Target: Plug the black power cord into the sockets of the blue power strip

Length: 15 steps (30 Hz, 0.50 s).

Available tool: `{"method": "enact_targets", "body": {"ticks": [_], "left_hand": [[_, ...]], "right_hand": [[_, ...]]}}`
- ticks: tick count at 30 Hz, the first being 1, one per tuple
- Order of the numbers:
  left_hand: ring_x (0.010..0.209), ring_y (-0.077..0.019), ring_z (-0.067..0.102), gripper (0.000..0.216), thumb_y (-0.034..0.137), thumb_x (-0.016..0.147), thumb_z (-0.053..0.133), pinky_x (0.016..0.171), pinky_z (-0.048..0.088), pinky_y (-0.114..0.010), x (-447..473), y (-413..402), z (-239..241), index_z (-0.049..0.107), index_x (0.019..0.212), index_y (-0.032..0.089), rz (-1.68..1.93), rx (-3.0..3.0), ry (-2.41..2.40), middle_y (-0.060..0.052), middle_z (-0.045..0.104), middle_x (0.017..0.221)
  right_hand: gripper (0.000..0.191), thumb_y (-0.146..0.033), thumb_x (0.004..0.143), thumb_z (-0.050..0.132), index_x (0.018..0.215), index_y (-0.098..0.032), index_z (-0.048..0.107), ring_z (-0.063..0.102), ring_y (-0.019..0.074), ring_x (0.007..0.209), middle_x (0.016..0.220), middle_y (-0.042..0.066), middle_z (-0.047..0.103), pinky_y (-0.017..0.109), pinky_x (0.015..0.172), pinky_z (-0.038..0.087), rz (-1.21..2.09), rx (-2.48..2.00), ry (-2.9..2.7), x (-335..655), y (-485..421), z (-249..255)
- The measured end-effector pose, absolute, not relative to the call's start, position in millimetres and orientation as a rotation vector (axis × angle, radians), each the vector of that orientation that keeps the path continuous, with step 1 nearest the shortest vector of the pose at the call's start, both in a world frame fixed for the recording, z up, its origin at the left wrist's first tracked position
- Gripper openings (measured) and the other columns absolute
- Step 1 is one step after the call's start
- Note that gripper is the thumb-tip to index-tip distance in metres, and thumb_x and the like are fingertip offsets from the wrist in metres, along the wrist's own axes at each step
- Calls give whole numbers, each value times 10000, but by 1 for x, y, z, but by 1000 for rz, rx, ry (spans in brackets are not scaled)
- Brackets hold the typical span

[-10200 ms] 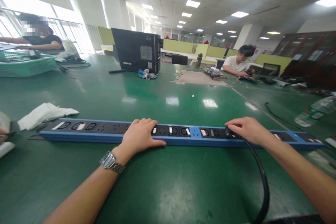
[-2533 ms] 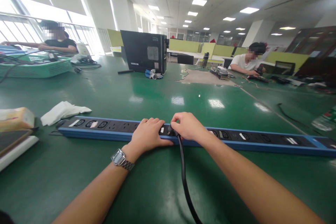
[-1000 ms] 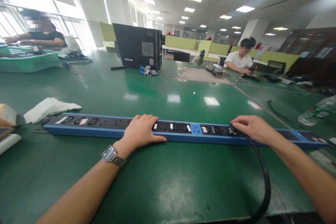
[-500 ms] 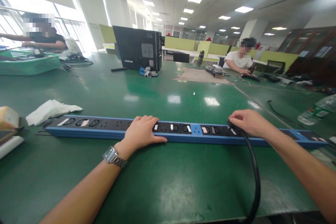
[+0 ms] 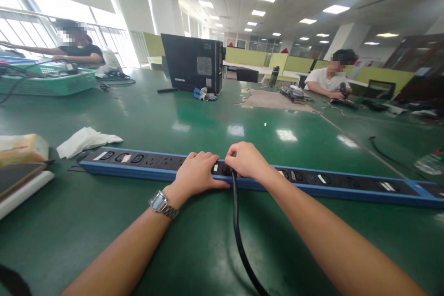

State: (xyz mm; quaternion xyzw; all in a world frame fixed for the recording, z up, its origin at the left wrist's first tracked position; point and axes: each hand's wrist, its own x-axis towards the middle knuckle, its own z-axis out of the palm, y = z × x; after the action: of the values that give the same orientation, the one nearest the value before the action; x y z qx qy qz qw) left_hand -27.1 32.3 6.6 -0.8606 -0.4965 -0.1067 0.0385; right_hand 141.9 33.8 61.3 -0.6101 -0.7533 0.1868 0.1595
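Note:
A long blue power strip (image 5: 333,186) with black sockets lies across the green table (image 5: 215,115). My left hand (image 5: 196,174), with a metal watch on its wrist, lies flat on top of the strip near its middle. Right beside it, my right hand (image 5: 245,161) pinches a black plug (image 5: 227,170) at one of the strip's sockets. The plug's black cable (image 5: 239,240) runs down toward the bottom edge of the view.
A white cloth (image 5: 85,140) lies left of the strip, near a tissue pack (image 5: 22,148) and a flat device (image 5: 17,182). A black computer case (image 5: 192,62) stands farther back. Two other people sit at the table, beside a green basket (image 5: 52,83). A bottle (image 5: 430,162) lies at right.
My right hand has carried the black plug leftward along the strip, from a socket right of centre to one beside my left hand. My left hand stayed on the strip.

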Motion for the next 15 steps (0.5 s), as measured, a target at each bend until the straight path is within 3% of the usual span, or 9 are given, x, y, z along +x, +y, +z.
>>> {"method": "enact_targets", "body": {"ticks": [4, 7, 11, 15], "left_hand": [[976, -318, 642, 624, 747, 681, 669, 828, 434, -432, -27, 32, 6, 649, 993, 207, -342, -2642, -1499, -83, 707, 1006], [977, -315, 642, 626, 750, 691, 659, 832, 429, -427, -28, 32, 6, 644, 995, 203, -339, -2638, -1498, -86, 708, 1001], [996, -313, 641, 714, 797, 675, 630, 874, 419, -427, -28, 32, 6, 636, 1067, 200, -328, -2634, -1505, -90, 706, 1037], [1016, -320, 636, 764, 819, 678, 603, 891, 418, -435, -28, 33, 7, 633, 1110, 191, -314, -2647, -1511, -100, 702, 1075]], "right_hand": [[243, -263, 737, 557, 843, -205, 768, 682, 212, 792, 861, 92, 759, 271, 686, 464, 389, -1837, -2199, 129, 34, 61], [231, -256, 739, 558, 812, -200, 770, 676, 207, 820, 870, 89, 761, 264, 698, 457, 327, -1810, -2181, 132, 33, 65], [242, -291, 774, 536, 789, -185, 753, 639, 157, 694, 791, 54, 749, 236, 610, 430, 298, -1669, -2023, 180, 31, 82], [219, -301, 765, 557, 742, -162, 724, 588, 128, 560, 698, 34, 725, 225, 523, 398, 479, -1749, -2048, 248, 23, 84]]}}
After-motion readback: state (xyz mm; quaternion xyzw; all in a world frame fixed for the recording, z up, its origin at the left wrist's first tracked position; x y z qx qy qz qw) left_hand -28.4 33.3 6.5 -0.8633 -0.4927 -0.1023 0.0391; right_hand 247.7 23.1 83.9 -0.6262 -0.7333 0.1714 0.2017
